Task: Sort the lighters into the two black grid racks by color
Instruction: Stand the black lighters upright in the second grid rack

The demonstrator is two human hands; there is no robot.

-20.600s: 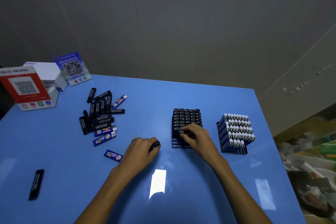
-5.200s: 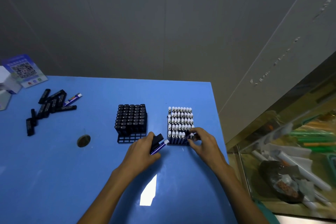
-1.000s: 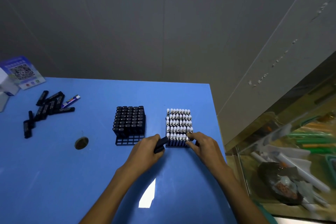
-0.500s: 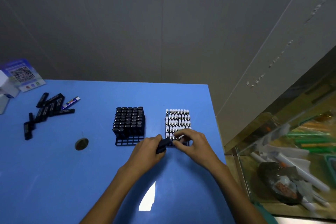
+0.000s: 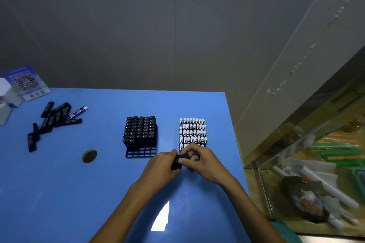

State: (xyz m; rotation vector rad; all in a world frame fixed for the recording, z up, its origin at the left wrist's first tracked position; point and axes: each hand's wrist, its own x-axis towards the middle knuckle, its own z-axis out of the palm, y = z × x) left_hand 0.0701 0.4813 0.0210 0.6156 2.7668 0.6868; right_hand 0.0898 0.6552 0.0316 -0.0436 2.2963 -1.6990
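**Operator:** Since half a second ago my right hand (image 5: 205, 161) has come off the near edge of the white-capped lighters' black grid rack (image 5: 192, 134) and met my left hand (image 5: 162, 167) just in front of it. Both now pinch one black plastic lighter (image 5: 180, 161) between them, fingers (image 5: 185, 161) curled on its upper end.

**Observer:** Why hand it over there?

**Operator:** I judge the left acts as a carrier and the right does the slotting, so the pass happens near the racks. That lighter belongs in the other black grid rack (image 5: 140, 138), packed with black lighters, whose nearest rows stand open.

**Observer:** And what is left?

**Operator:** A loose heap of black lighters (image 5: 53, 119) with one blue-and-white one lies far left on the glossy blue worktop (image 5: 59, 193).

**Observer:** And the room?

**Operator:** Grey panelled walls behind, a QR-code card (image 5: 26, 83) at the back corner, cluttered bins off the right edge.
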